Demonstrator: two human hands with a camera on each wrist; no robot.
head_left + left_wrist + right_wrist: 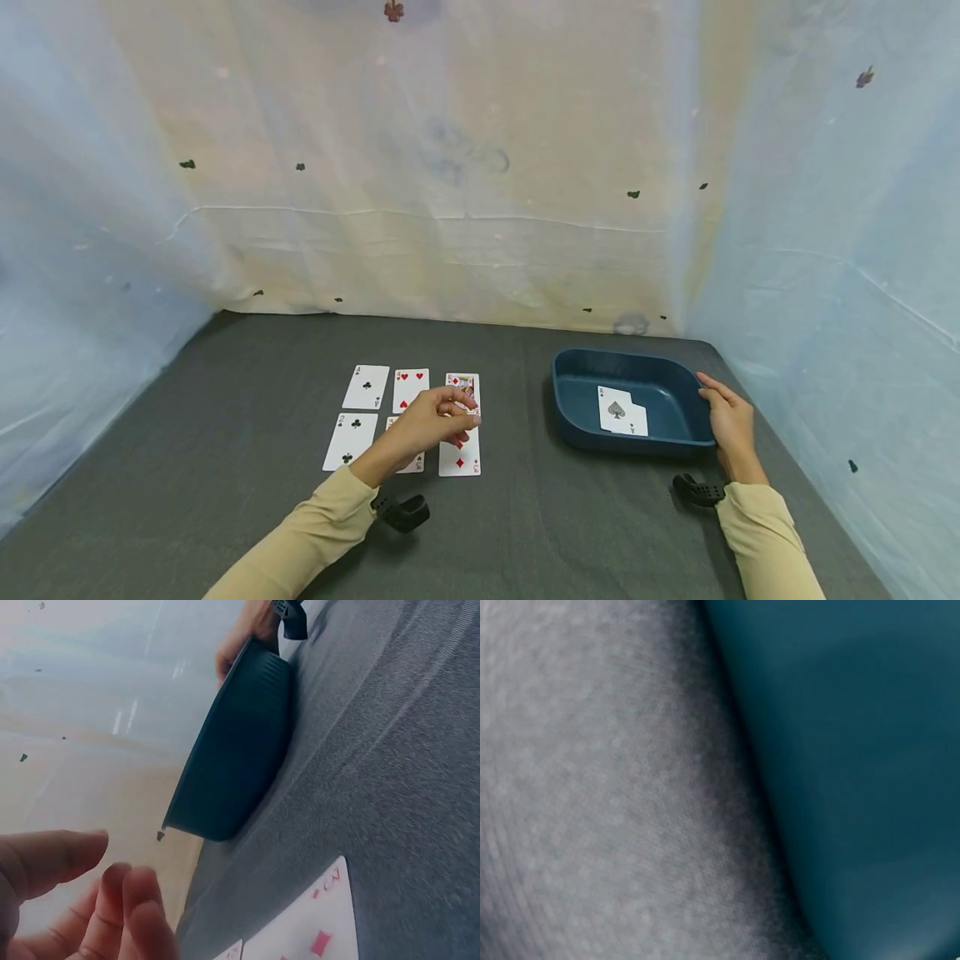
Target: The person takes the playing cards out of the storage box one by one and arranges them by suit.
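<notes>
My left hand [435, 419] hovers over the right-hand playing cards, fingers loosely bent and a gap between thumb and fingertips, with nothing held. Under and beside it lie a red face card [469, 382], a diamond card [460, 463] and a heart card [410, 382], partly covered by the hand. Farther left are the ace of clubs [366, 387] and the two of clubs [351, 440]. My right hand [731, 423] grips the right end of a dark blue tub [566, 421], fingers over its rim. Inside the tub, an ace of spades [616, 408] lies overlapping another white card.
Grey cloth [517, 533] covers the table. Pale curtains [465, 167] close in the back and both sides. Each wrist wears a black band, the left one [405, 512] close above the cloth.
</notes>
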